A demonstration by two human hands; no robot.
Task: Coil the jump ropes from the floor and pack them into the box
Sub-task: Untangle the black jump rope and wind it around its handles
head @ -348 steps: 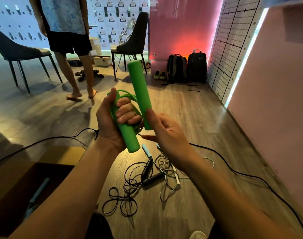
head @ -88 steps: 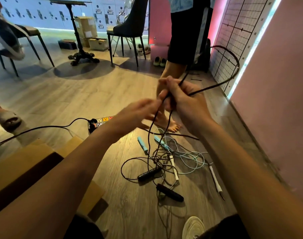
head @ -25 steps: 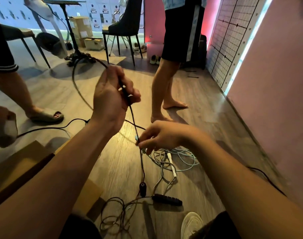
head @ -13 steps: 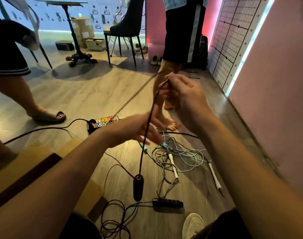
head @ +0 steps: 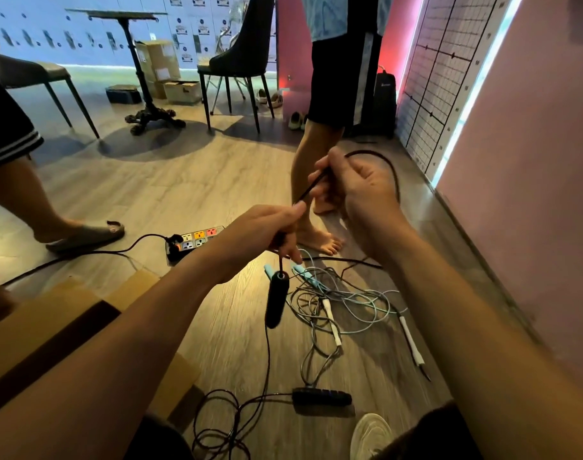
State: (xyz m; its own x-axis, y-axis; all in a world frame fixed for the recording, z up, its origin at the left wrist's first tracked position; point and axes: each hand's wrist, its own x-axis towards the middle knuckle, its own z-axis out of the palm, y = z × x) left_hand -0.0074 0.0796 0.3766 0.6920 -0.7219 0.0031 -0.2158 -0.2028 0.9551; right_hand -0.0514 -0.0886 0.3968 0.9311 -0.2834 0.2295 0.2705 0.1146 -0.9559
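left hand (head: 260, 234) now around black rope (head: 311, 190)

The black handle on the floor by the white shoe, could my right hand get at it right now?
Probably not at once: the right hand is raised and grips the black rope. The black handle itself lies uncovered on the floor.

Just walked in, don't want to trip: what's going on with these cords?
A person is coiling the black jump rope: the left hand holds its cord above a dangling black handle, the right hand pinches a loop higher up. Its other handle and a tangled pale blue rope lie on the floor, beside the cardboard box.
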